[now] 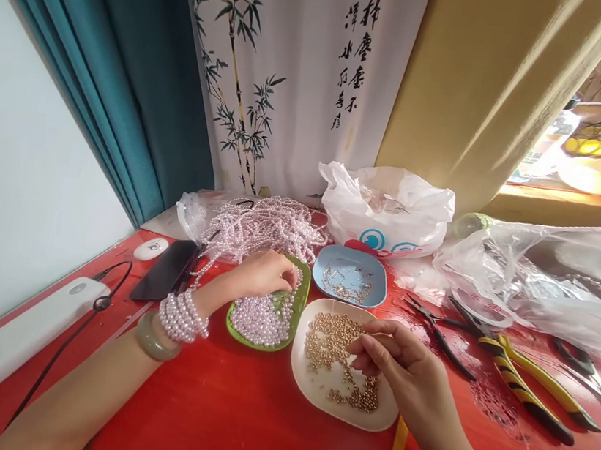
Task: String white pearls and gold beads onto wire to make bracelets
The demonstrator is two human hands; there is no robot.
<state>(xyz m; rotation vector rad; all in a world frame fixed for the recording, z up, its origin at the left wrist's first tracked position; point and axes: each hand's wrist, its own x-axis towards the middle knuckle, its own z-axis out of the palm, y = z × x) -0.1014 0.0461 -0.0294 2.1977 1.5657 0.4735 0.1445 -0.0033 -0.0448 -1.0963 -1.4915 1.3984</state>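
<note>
My left hand (269, 274) reaches over a green tray (299, 306) of pale pink pearl beads (263, 321). Its fingers are curled together, and whatever is between them is hidden. A pearl strand (183, 315) coils round that wrist above a jade-coloured bangle (158, 339). Over the right side of a white plate (311, 398) of gold beads (330, 338), my right hand (386, 351) has its thumb and fingertips closed in a pinch. What it pinches is too small to make out. A blue dish (323, 257) with small gold-coloured pieces stands just behind the plate.
Strung pearls (272, 225) lie heaped behind the green tray, beside a white plastic bag (391, 207). Pliers (525, 372) and scissors (595, 382) lie at right, near clear plastic wrapping (550, 265). At left are a phone (164, 271) and a long white case (23, 336) with a black cable.
</note>
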